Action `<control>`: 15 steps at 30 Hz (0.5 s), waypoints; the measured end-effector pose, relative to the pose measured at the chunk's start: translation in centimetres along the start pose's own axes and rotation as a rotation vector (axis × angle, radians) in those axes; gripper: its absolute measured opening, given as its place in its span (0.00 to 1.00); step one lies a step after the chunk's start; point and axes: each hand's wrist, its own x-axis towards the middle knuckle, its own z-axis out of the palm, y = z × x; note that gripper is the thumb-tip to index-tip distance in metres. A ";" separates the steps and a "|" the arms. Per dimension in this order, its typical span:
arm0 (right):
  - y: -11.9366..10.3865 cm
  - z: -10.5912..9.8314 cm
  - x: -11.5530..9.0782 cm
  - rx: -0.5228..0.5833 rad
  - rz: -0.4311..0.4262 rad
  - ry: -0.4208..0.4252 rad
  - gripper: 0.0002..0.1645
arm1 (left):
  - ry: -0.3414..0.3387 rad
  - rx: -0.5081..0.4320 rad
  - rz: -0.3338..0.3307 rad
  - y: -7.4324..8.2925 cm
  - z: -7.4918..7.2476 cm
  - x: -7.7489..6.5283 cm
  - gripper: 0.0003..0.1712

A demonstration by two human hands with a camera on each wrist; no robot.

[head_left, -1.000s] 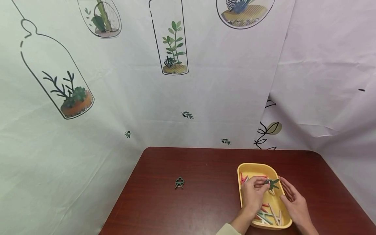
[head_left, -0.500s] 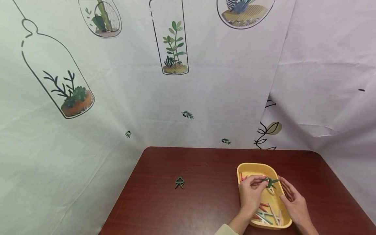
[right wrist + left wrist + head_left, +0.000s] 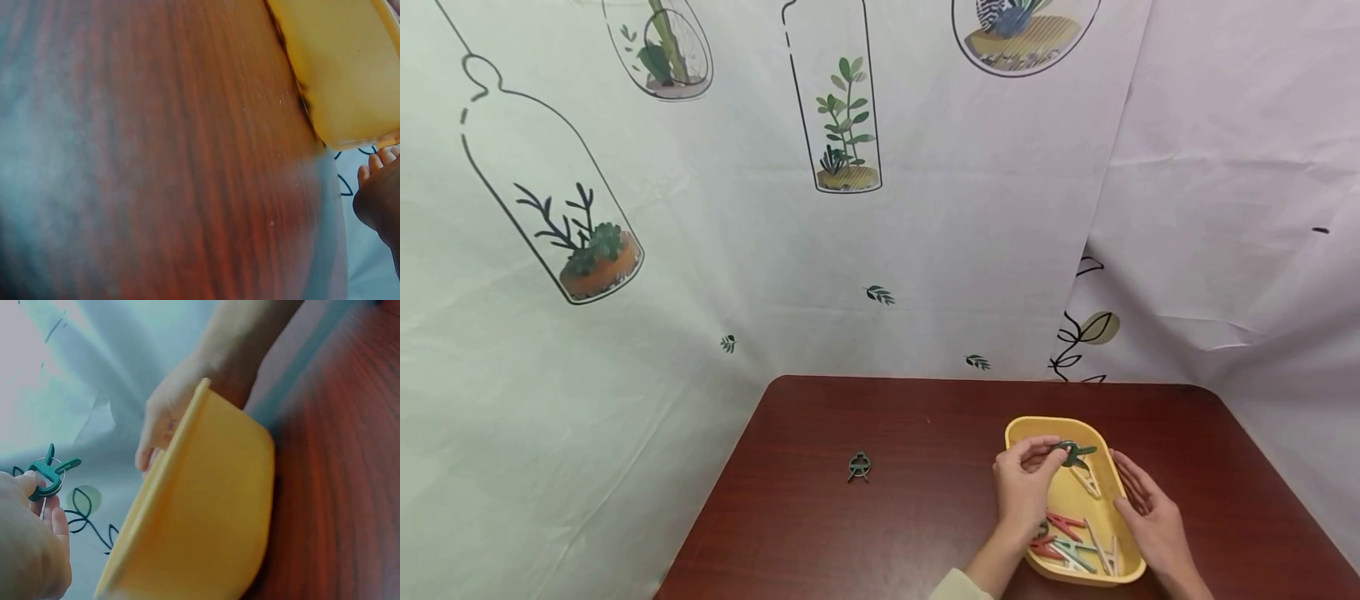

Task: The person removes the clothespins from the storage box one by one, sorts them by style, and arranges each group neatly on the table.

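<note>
In the head view my left hand [image 3: 1024, 487] pinches a green spring clamp [image 3: 1077, 455] between thumb and fingers, above a yellow tray [image 3: 1051, 420]. The left wrist view shows the clamp [image 3: 51, 472] side-on, its two handles pointing away from the fingers. My right hand [image 3: 1157, 521] holds the tray's right edge, thumb at the rim and fingers along the outer side. Red, green and pale clothespins [image 3: 1075, 546] lie in the tray's near end, and a pale clothespin [image 3: 1087, 482] lies farther up. My left hand hides part of the tray's left side.
A second green clamp [image 3: 859, 467] lies alone on the dark red-brown table [image 3: 925, 533], left of the tray. Behind the table hangs a pale cloth [image 3: 970, 250] printed with plants in jars.
My left hand has moved left and slightly away from me with the green spring clamp, uncovering more clothespins at the tray's near end. The right hand stays at the tray's edge.
</note>
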 end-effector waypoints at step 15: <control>0.1 -0.1 0.0 -0.036 0.029 0.000 0.37 | 0.072 -0.038 0.014 1.7 -3.7 2.4 0.12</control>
